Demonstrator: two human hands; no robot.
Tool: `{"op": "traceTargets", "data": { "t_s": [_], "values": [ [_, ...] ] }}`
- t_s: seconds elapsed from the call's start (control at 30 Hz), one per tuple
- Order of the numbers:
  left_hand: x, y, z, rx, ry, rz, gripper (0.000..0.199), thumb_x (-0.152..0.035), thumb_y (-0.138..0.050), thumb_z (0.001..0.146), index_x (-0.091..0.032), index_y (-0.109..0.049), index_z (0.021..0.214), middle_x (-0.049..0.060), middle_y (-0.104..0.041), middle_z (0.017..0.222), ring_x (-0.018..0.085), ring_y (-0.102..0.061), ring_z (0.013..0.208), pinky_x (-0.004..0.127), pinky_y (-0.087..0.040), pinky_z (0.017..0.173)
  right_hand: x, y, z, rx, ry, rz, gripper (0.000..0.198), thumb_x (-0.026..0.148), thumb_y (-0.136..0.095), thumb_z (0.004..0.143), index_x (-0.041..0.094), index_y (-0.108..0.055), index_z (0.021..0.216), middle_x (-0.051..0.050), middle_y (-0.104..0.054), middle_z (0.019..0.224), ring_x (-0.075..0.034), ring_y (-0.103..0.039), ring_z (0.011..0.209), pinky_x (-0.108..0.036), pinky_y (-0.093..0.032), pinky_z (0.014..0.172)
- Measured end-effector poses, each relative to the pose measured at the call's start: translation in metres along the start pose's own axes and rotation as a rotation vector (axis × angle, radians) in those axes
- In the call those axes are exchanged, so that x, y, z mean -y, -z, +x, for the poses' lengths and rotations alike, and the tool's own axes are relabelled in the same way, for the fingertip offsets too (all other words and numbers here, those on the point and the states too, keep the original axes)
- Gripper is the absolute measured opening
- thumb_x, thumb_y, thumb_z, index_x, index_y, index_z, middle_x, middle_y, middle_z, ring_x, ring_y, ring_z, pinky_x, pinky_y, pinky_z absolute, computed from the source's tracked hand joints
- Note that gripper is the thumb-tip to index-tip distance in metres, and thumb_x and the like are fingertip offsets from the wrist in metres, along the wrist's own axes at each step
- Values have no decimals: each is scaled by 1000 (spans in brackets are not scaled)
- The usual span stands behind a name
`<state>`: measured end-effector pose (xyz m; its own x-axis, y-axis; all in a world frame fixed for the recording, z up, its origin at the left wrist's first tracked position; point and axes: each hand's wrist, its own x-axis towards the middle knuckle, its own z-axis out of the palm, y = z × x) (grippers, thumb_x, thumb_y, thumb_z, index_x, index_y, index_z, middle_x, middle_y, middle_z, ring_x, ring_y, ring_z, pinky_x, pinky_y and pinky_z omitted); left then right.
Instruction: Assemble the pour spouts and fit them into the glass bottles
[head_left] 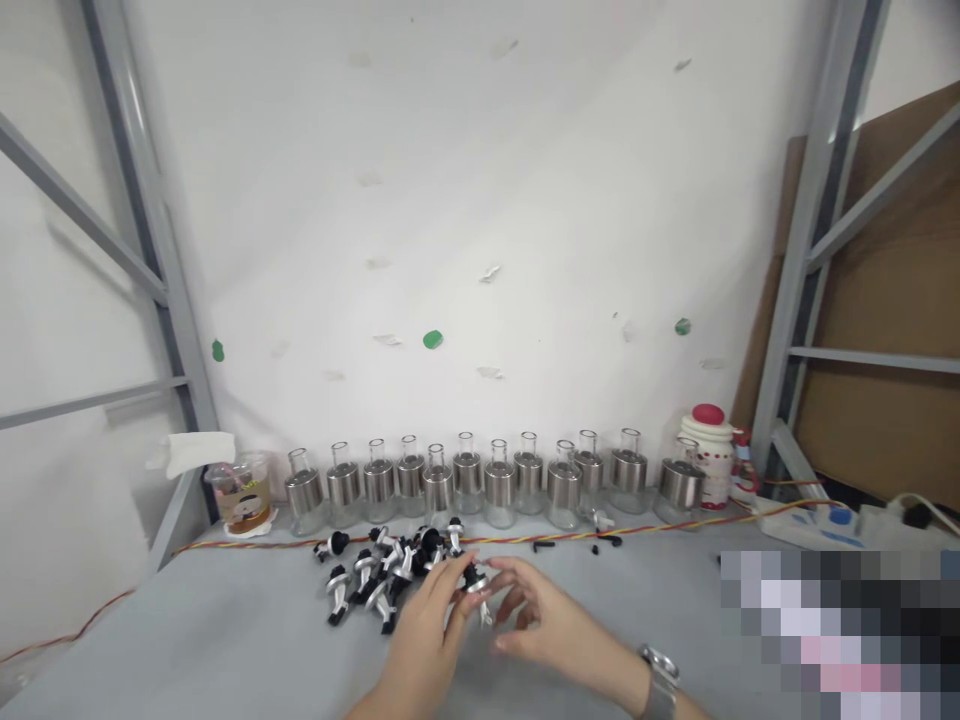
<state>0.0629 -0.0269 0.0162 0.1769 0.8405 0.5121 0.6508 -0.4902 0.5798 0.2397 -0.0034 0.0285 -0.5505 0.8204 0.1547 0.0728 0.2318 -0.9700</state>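
A person's left hand (431,615) pinches a stopper (474,580) at the near middle of a gray table (225,610); the right hand (551,622), loosely open, curls just to its right (fingertip contact cannot be told). More stoppers (364,568) lie piled to the left. Work appears under way on one piece; which piled ones are finished is unclear. Bottles (500,485) line the far side, necks open, none fitted.

Left hand (431,620) fingers cover part of the stopper (474,578) they've got, and the right hand (536,610) looks kinda blurry. Bottom edge chops both arms (615,672). Can't count the overlapping pile (382,572), and the pixelated patch (840,630) hides whatever's lower right.
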Motion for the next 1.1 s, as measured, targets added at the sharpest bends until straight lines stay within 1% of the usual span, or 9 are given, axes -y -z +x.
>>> {"op": "traceTargets", "data": {
  "t_s": [0.07,0.17,0.27,0.37,0.43,0.5,0.6,0.73,1.1],
  "values": [
    [0,-3,-3,25,-44,90,47,-32,-45,83,-24,-31,127,7,-58,114,16,-58,97,28,-48,81,1,-3,-4,-59,55,-141,77,14,-64,59,24,-31,128,-6,-53,107,-14,-55,78,-27,-45,68],
    [-2,-8,-6,-10,-149,238,60,-34,-52,79,-19,-22,129,7,-64,102,18,-61,93,29,-50,77,6,-8,-9,-71,139,-323,68,9,-54,64,24,-33,127,-5,-52,108,-14,-53,81,-28,-42,77],
    [-5,-9,-8,-81,-258,359,52,-35,-49,81,-15,-26,123,9,-64,100,18,-61,91,27,-50,75,12,-11,-11,-76,197,-428,57,4,-47,64,25,-45,117,-3,-54,101,-15,-51,85,-27,-40,81],
    [-11,-6,-8,-145,-297,508,37,-37,-46,81,-13,-39,108,12,-64,94,21,-62,84,30,-51,68,16,-11,-13,-88,222,-470,55,2,-43,64,25,-48,113,-2,-52,94,-14,-51,83,-25,-40,79],
    [-16,-4,-6,-124,-281,614,28,-38,-47,80,-15,-45,96,11,-63,88,23,-62,77,33,-51,61,18,-11,-14,-98,228,-500,54,2,-43,63,24,-47,112,-2,-52,94,-13,-51,82,-24,-40,79],
    [-21,-1,-4,-33,-262,676,21,-35,-49,79,-18,-48,90,7,-61,84,23,-61,72,33,-50,55,19,-11,-15,-93,228,-537,52,3,-43,63,23,-48,110,-3,-53,95,-14,-51,83,-24,-39,79],
    [-26,1,-3,116,-261,680,15,-28,-50,79,-19,-49,91,4,-58,81,21,-59,72,32,-50,55,18,-11,-16,-62,213,-610,48,3,-43,60,20,-50,105,-3,-54,95,-15,-51,87,-24,-38,80],
    [-26,-1,-5,224,-282,650,15,-24,-51,79,-18,-49,92,4,-58,84,21,-57,78,34,-49,61,14,-12,-15,-27,173,-712,42,5,-42,59,18,-52,97,-4,-55,93,-17,-51,88,-26,-38,79],
    [-25,-5,-8,268,-206,558,14,-21,-48,81,-15,-52,93,6,-59,86,20,-57,79,32,-48,66,4,-15,-14,-134,164,-706,28,6,-45,54,20,-46,78,-1,-55,80,-15,-50,74,-23,-36,65]
  ]
}}
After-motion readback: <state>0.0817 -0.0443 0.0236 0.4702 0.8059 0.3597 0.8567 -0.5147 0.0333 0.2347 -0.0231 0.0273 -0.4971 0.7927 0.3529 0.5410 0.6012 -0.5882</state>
